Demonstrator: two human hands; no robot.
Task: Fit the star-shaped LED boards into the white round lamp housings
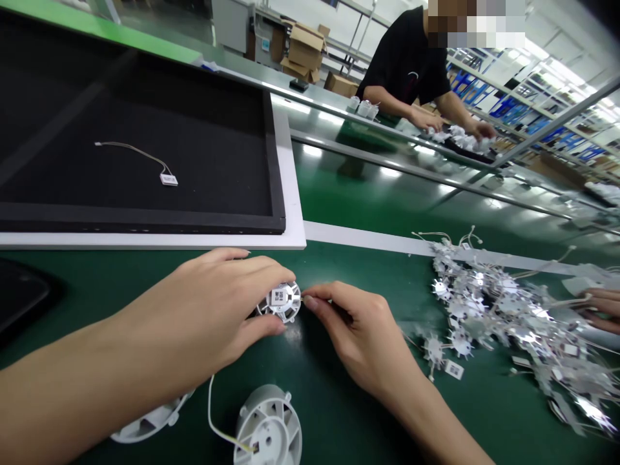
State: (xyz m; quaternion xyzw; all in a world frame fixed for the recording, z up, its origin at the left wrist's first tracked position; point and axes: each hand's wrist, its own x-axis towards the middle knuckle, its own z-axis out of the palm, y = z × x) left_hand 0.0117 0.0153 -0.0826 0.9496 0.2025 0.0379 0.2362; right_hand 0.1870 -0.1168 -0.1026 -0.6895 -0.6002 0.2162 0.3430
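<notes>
My left hand (217, 300) is closed around a white round fan housing (292, 309), thumb and fingers on its rim. A small white labelled block (278, 297) sits on the housing's face. At the housing's right edge my right hand (356, 329) pinches a thin wire end, mostly hidden by the fingertips. A larger-looking white fan housing (268, 426) lies below the hands, with a pale cable (213, 413) running from its hub. Under my left forearm shows part of another fan housing (152, 420).
A black tray (203, 223) with a white border holds one labelled block with leads (168, 179). Shiny star-shaped pieces and wired parts (504, 310) are piled at right, where another person's hand (605, 307) reaches in. A co-worker (411, 71) works across the bench.
</notes>
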